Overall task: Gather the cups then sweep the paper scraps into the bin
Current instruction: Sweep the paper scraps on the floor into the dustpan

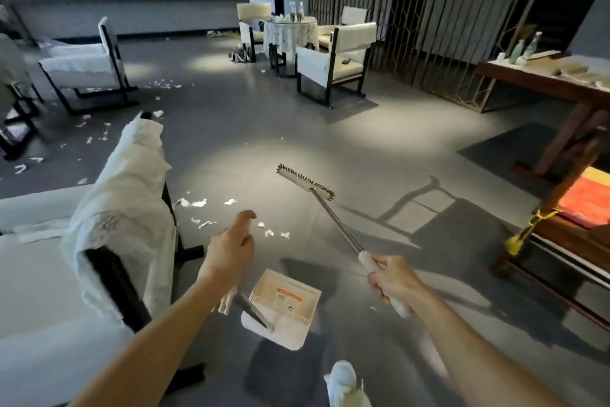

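Left grip (pixel 231 243) loose — right grip (pixel 392 281) clenched.

Bare forearms (pixel 158 334), white shoe (pixel 343 380)

No text legible to us anywhere; dustpan (pixel 292 331) bears a label (pixel 289 295) with an orange band, print too blurred to read; bottles (pixel 296 9) on the far tabletop (pixel 280 22) too small to read.

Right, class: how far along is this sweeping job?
Done: nothing shows; no gathered cups or bin are in view. In hand: the right hand grips the white-handled, metal-shafted broom, and the left hand hovers open above the white plastic dustpan, which looks empty. Left: white paper scraps lie beside the cloth-draped chair and farther back on the grey floor.
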Action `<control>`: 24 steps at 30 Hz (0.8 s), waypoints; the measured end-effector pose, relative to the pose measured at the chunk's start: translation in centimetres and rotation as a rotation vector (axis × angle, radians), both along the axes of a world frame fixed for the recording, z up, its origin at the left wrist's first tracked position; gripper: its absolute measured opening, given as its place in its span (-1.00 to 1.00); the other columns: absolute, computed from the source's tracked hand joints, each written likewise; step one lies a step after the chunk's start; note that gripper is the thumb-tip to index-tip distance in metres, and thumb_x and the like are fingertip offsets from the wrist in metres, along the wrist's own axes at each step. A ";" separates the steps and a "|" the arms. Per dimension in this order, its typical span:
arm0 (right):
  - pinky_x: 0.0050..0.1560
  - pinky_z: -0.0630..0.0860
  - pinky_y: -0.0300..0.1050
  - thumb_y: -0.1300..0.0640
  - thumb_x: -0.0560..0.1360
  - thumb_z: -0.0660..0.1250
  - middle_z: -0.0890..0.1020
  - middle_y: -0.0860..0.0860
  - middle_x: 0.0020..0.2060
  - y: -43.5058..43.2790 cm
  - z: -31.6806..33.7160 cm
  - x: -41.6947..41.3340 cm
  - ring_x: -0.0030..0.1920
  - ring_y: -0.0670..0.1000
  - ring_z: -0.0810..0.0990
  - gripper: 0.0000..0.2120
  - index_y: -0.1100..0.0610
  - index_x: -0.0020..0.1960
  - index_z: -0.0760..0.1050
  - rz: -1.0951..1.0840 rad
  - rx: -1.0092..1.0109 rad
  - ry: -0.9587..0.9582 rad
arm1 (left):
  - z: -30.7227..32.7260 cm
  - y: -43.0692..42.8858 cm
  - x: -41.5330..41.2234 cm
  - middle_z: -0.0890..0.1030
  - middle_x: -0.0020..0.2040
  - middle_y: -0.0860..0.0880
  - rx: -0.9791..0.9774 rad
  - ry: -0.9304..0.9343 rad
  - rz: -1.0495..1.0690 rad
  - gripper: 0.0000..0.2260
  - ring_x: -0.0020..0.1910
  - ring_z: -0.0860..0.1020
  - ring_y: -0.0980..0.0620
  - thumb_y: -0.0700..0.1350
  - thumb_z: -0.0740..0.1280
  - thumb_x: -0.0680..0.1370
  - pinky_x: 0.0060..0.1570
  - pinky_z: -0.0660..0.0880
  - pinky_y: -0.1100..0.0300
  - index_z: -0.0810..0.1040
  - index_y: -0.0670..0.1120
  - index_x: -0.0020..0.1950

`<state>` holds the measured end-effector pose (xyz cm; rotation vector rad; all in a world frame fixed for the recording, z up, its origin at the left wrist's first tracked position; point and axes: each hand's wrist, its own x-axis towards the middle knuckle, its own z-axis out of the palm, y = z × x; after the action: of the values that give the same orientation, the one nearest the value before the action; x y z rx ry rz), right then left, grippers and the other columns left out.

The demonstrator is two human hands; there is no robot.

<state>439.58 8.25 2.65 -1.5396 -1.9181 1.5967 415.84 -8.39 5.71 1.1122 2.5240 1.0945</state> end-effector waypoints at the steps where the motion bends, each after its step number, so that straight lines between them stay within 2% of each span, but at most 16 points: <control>1: -0.58 0.25 -0.29 0.36 0.48 0.20 0.52 0.10 -0.39 3.4 -0.6 -2.6 -0.51 -0.02 0.33 -0.58 0.06 0.26 0.53 0.009 -0.006 0.010 | -0.4 2.9 -2.4 0.46 -0.45 -0.02 0.006 -0.005 0.026 -0.63 -0.50 0.43 0.03 -0.26 0.09 0.52 -0.47 0.40 0.17 0.36 0.12 0.22; 3: -0.52 0.26 -0.23 0.25 0.54 0.22 0.50 0.10 -0.37 10.1 -1.4 -8.0 -0.48 -0.01 0.33 -0.75 0.11 0.15 0.58 0.037 -0.019 0.028 | -0.6 8.6 -7.3 0.47 -0.46 -0.01 0.015 -0.009 0.079 -0.64 -0.54 0.43 0.08 -0.26 0.11 0.53 -0.53 0.36 0.26 0.37 0.11 0.22; 5: -0.50 0.26 -0.21 0.13 0.57 0.25 0.45 0.08 -0.43 16.8 -1.1 -13.6 -0.48 0.00 0.32 -0.78 0.21 0.08 0.60 0.086 -0.016 0.036 | -0.5 14.0 -12.1 0.49 -0.46 0.01 0.047 -0.011 0.141 -0.66 -0.57 0.43 0.12 -0.26 0.13 0.54 -0.55 0.34 0.33 0.39 0.09 0.22; 10: -0.57 0.24 -0.28 0.32 0.50 0.24 0.44 0.08 -0.45 29.7 0.5 -27.7 -0.54 -0.03 0.33 -0.80 0.28 0.07 0.57 0.169 -0.056 0.037 | 1.5 24.1 -22.6 0.51 -0.33 0.13 0.091 0.031 0.242 -0.71 -0.48 0.50 0.20 -0.24 0.18 0.56 -0.50 0.33 0.49 0.41 0.04 0.23; 13: -0.58 0.25 -0.32 0.42 0.45 0.19 0.46 0.08 -0.43 36.1 0.8 -36.8 -0.57 -0.03 0.33 -0.72 0.19 0.05 0.55 0.195 -0.112 0.067 | 1.6 29.9 -30.1 0.56 -0.28 0.03 0.100 0.015 0.281 -0.72 -0.49 0.51 0.15 -0.21 0.17 0.59 -0.52 0.37 0.44 0.38 0.05 0.26; 17: -0.60 0.27 -0.32 0.33 0.53 0.23 0.48 0.09 -0.37 44.3 -0.2 -49.4 -0.49 0.00 0.35 -0.76 0.08 0.13 0.46 0.224 -0.148 0.104 | 0.3 39.0 -41.2 0.56 -0.25 -0.05 0.094 0.013 0.335 -0.72 -0.49 0.47 0.05 -0.18 0.16 0.60 -0.44 0.47 0.23 0.36 0.06 0.28; 20: -0.59 0.27 -0.32 0.26 0.56 0.26 0.48 0.07 -0.37 50.4 -0.6 -58.7 -0.50 -0.02 0.35 -0.84 0.09 0.10 0.49 0.249 -0.156 0.121 | -0.7 45.5 -49.7 0.56 -0.23 -0.01 0.083 0.011 0.344 -0.72 -0.45 0.51 0.05 -0.16 0.17 0.61 -0.43 0.43 0.31 0.36 0.04 0.31; 22: -0.59 0.28 -0.32 0.32 0.52 0.25 0.49 0.08 -0.37 55.0 0.1 -64.6 -0.51 -0.03 0.37 -0.81 0.09 0.05 0.49 0.279 -0.147 0.120 | -0.4 49.3 -55.5 0.56 -0.18 -0.03 0.081 0.028 0.345 -0.71 -0.42 0.51 0.09 -0.17 0.18 0.61 -0.43 0.34 0.40 0.37 0.01 0.32; 24: -0.59 0.27 -0.32 0.38 0.48 0.23 0.47 0.09 -0.38 59.5 0.9 -70.0 -0.54 -0.04 0.37 -0.81 0.13 -0.02 0.51 0.301 -0.143 0.099 | 0.4 52.9 -61.2 0.53 -0.22 -0.03 0.081 0.043 0.354 -0.71 -0.41 0.49 0.09 -0.18 0.18 0.60 -0.41 0.34 0.36 0.38 -0.02 0.32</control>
<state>369.58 67.78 3.56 -1.2356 -2.0995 1.9303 354.60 44.47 6.08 0.7263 2.8052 1.2754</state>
